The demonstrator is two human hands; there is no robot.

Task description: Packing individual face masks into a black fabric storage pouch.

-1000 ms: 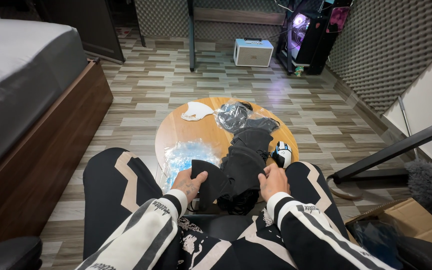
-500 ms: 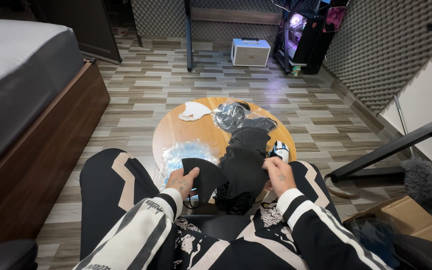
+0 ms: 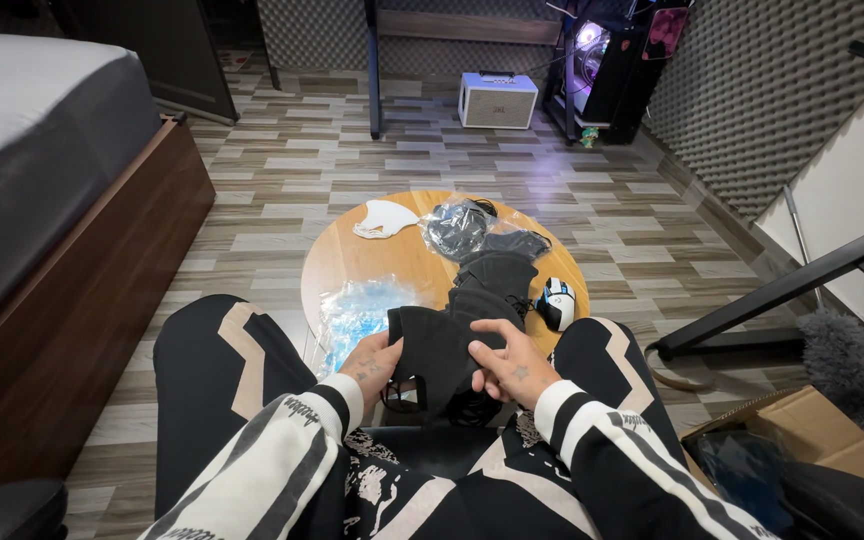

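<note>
Left hand (image 3: 372, 362) and right hand (image 3: 512, 362) both pinching black cloth mask (image 3: 442, 345) over round wooden table (image 3: 352, 262).

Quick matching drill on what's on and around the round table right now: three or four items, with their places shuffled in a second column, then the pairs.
Items:
1. white face mask
2. computer mouse
3. clear blue plastic bag
4. black fabric piece

Places:
A. table's right edge
B. held between left hand and right hand
C. table's far left part
D. table's near left edge

Pairs: 1-C, 2-A, 3-D, 4-B
</note>
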